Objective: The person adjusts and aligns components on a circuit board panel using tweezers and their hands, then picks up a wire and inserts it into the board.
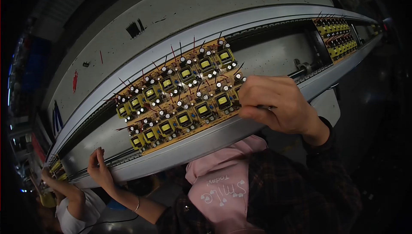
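Note:
A panel of yellow-brown circuit boards [184, 90] sits across the conveyor rails, with two rows of yellow transformers, round capacitors and thin red and black wires standing up along its far edge. Over the panel's near right end, my right hand [274, 105] is closed; a short dark thin piece shows by the thumb, too unclear to name. My left hand [101, 169] is at the near rail, left of the panel and apart from it. Its fingertips are pinched together, and whatever may lie between them is too small to make out.
Another board panel [337, 39] stands farther right on the conveyor [240, 131]. Black wires [134, 29] and red wires [75, 81] lie on the grey bench [189, 9]. At lower left are another person's arm [68, 191] and more boards [58, 167].

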The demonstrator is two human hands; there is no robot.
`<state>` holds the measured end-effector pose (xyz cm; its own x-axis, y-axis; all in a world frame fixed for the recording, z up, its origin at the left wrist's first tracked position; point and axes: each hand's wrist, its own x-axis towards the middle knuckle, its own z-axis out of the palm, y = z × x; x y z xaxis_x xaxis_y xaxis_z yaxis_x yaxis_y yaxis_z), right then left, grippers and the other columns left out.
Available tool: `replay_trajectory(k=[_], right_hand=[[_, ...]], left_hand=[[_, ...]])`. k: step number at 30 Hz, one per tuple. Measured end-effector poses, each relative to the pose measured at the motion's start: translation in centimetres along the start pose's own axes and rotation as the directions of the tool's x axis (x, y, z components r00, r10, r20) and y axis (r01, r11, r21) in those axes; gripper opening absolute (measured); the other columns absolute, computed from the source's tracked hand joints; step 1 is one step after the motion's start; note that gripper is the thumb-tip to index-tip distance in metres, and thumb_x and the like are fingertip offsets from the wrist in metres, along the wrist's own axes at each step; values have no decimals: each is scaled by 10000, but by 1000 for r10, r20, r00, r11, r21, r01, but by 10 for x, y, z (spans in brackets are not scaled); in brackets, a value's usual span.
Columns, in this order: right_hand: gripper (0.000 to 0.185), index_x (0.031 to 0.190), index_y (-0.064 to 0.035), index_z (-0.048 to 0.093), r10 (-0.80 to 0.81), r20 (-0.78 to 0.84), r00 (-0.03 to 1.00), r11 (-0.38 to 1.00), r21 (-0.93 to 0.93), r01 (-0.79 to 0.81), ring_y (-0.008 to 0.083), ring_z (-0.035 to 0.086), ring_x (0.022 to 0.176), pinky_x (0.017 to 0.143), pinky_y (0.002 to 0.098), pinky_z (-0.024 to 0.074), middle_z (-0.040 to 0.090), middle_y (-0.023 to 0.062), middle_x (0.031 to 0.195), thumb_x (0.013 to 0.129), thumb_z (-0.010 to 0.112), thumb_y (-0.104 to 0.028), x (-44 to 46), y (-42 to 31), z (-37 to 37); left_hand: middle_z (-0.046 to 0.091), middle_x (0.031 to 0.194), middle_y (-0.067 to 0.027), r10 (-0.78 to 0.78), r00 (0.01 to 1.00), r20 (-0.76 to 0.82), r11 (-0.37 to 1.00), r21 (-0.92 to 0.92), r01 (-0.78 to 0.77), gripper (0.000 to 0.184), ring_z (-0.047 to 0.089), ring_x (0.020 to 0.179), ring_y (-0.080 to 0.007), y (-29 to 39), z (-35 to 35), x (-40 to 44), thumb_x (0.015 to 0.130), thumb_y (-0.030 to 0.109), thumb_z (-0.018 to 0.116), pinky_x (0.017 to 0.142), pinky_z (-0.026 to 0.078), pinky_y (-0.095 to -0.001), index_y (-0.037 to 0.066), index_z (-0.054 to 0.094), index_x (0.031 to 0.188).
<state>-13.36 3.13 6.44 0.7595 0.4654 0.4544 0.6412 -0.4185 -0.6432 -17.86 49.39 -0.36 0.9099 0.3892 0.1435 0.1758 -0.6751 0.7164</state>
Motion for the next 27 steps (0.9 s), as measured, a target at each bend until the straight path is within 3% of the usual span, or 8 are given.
replay_trajectory(k=[10, 14, 27], right_hand=[[169, 715, -29, 532, 35, -104, 994, 999, 38, -31, 187, 485, 581, 538, 280, 392, 562, 57, 709, 835, 635, -90, -7, -6, -22], [164, 711, -32, 532, 123, -98, 988, 991, -32, -126, 180, 479, 575, 534, 274, 380, 572, 51, 715, 826, 634, -86, -18, 4, -26], [141, 716, -34, 539, 120, -115, 986, 992, -30, -124, 172, 484, 588, 545, 267, 387, 594, 64, 735, 826, 616, -81, -15, 4, -24]], left_hand=[[692, 868, -110, 5, 1000, 5, 1000, 11, -5, 261, 637, 820, -169, -2, -4, 1, 913, 197, 606, 774, 471, -250, -41, 675, 996], [691, 866, -111, -15, 1000, 1, 999, 32, 15, 263, 638, 821, -171, -6, -5, 3, 914, 194, 602, 783, 478, -256, -45, 672, 997], [687, 863, -111, -16, 1000, 16, 1000, 9, 16, 256, 634, 812, -169, -14, -10, 6, 917, 184, 598, 803, 491, -270, -51, 669, 990]])
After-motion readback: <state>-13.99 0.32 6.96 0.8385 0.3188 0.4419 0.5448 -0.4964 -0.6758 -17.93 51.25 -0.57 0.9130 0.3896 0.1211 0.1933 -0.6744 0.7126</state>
